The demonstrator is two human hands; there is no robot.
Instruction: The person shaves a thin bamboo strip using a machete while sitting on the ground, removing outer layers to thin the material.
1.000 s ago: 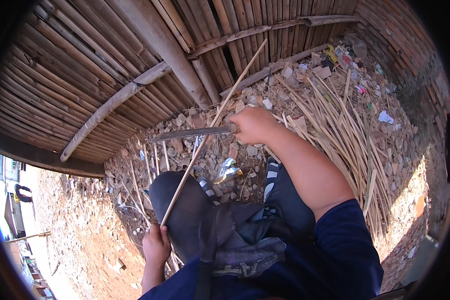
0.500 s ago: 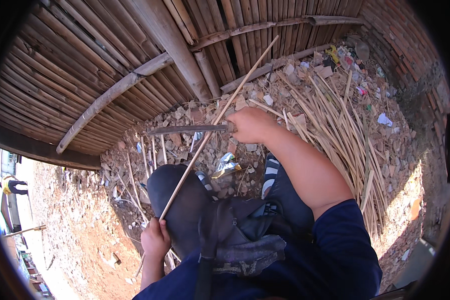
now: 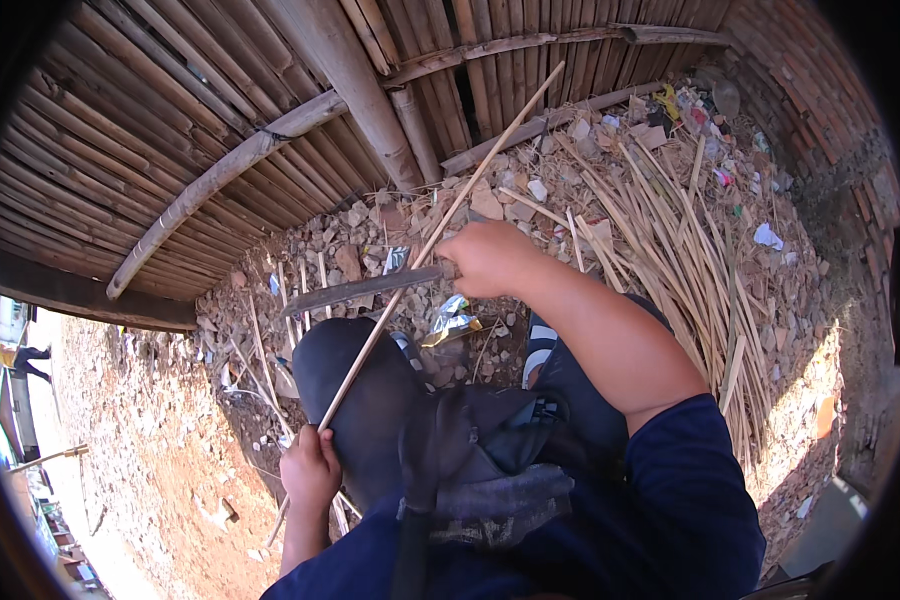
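My left hand [image 3: 308, 470] is closed round a long, thin bamboo strip [image 3: 373, 335] beside my left knee. The strip slants up and away to the right, its far end near the slatted wall. My right hand [image 3: 487, 258] grips the handle of a long knife [image 3: 365, 290] with a dark, flat blade. The blade points left and lies across the strip, a little beyond my knee. Most of the handle is hidden in my fist.
A big heap of bamboo strips [image 3: 690, 270] lies to my right on stony, littered ground. A slatted bamboo wall [image 3: 210, 130] stands ahead, a brick wall [image 3: 820, 110] at the right. A foil wrapper [image 3: 452, 322] lies between my feet. Far left, a person [image 3: 28, 360] is outdoors.
My right hand has moved slightly left and nearer me, and the knife's tip has dropped toward me. My left hand keeps its hold on the strip.
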